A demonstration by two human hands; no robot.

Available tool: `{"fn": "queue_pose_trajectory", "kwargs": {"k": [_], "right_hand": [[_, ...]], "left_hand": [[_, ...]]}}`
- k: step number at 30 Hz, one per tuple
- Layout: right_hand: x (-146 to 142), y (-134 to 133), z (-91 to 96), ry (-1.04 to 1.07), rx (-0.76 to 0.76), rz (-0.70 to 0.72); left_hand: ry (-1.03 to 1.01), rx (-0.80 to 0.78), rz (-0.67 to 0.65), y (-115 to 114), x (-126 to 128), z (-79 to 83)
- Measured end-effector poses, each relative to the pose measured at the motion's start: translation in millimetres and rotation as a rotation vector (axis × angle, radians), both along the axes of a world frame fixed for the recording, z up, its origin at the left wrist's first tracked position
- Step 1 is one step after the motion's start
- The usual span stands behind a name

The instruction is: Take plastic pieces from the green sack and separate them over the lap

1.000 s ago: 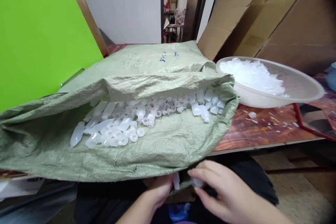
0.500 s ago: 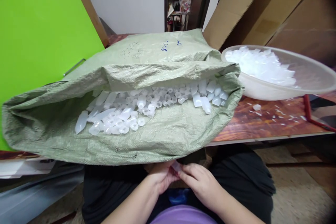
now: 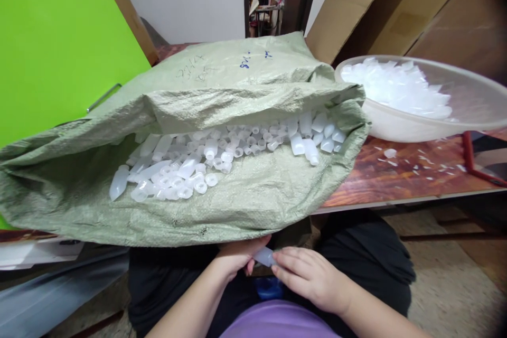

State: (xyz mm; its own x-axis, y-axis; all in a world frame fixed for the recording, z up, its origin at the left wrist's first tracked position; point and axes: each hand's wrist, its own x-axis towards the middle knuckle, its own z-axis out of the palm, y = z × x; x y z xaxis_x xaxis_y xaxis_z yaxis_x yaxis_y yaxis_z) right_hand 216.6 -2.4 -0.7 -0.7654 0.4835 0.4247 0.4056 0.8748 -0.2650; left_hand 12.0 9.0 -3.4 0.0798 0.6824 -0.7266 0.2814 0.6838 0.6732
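A small translucent white plastic bottle (image 3: 263, 256) is held between my two hands, low over my lap and just below the sack's front edge. My left hand (image 3: 240, 254) grips its left end, partly tucked under the sack. Fingers of my right hand (image 3: 303, 274) pinch its right end. In front of me lies a pale green woven sack (image 3: 253, 198) with its mouth wide open. Inside it is a heap of similar small white bottles (image 3: 186, 166), lying in all directions.
Right of the sack stands a translucent bowl (image 3: 412, 128) heaped with flat white plastic scraps (image 3: 396, 87). Small bits litter the wood-patterned table (image 3: 380, 182) near a red-framed object (image 3: 481, 158). A bright green panel (image 3: 59, 37) rises at left, and cardboard boxes (image 3: 356, 5) at back right.
My hands have drawn slightly apart, and more of the bottle shows between them. My right hand has shifted a little right. The whole view has also moved slightly.
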Motion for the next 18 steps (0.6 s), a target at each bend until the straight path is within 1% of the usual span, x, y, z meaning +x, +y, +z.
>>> {"fn": "queue_pose_trajectory", "kwargs": {"k": [1,3,5,7,8,9,10,12,13,14,16,17,18], "right_hand": [[-0.3,0.8,-0.4,-0.001,-0.041,0.011],[-3.6,3.7,-4.8,0.012,-0.221,-0.021],[-10.0,6.9,-12.6,0.06,-0.55,-0.178],[-17.2,8.9,-21.1,0.083,-0.893,-0.349],[-20.2,9.2,-24.9,0.099,-1.002,-0.418],[-22.4,9.1,-27.9,0.133,-1.036,-0.472],[-23.7,8.8,-30.1,0.189,-0.994,-0.502],[-24.4,8.0,-32.3,0.338,-0.838,-0.532],[-24.4,7.9,-32.5,0.39,-0.81,-0.533],[-24.6,8.0,-32.3,0.411,-0.83,-0.521],[-25.5,8.5,-30.9,0.404,-0.957,-0.53],[-26.3,8.7,-29.7,0.403,-0.99,-0.547],[-27.2,8.7,-28.3,0.405,-0.979,-0.544]], "left_hand": [[-0.018,-0.018,0.009,-0.1,-0.4,-1.1],[-0.062,-0.047,0.08,-0.7,-0.3,-5.4],[-0.093,-0.031,0.143,-1.2,0.7,-9.8],[-0.083,0.037,0.168,-1.0,2.3,-12.0],[-0.07,0.071,0.18,-0.6,3.3,-12.2],[-0.056,0.095,0.193,0.0,4.4,-12.1],[-0.044,0.106,0.213,0.7,5.4,-11.8],[-0.03,0.105,0.265,2.1,7.4,-11.9],[-0.025,0.103,0.284,2.8,8.2,-12.5],[-0.022,0.098,0.298,3.3,8.9,-13.5],[-0.03,0.081,0.332,4.1,9.8,-15.9],[-0.042,0.072,0.351,4.5,10.0,-17.1],[-0.058,0.063,0.372,4.8,10.2,-18.2]]}}
